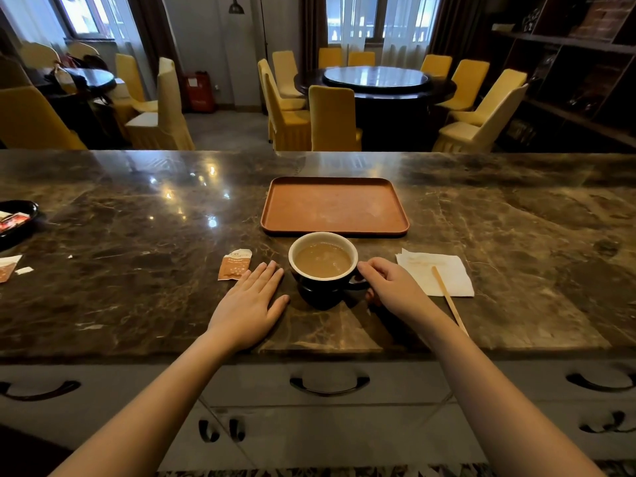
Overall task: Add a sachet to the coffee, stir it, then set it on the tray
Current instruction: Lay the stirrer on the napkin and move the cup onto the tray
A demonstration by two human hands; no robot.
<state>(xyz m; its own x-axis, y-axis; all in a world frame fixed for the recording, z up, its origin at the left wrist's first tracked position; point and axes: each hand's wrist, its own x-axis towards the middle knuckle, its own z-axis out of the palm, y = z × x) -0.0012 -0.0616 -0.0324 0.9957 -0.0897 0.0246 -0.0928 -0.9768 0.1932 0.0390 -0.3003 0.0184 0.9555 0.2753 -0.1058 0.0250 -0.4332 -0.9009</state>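
A dark cup (323,287) with a white inside holds milky coffee and stands on the marble counter just in front of the brown tray (335,230). My right hand (389,284) is closed around the cup's handle on its right side. My left hand (251,304) lies flat on the counter left of the cup, fingers spread, holding nothing. A torn brown sachet (234,265) lies just beyond my left fingertips. A wooden stir stick (447,297) rests on a white napkin (437,275) to the right of the cup.
A black dish (17,218) with sachets sits at the far left edge, with another torn sachet (8,266) and a paper scrap near it. Drawers with dark handles (328,385) run below the counter. Yellow chairs and round tables stand beyond.
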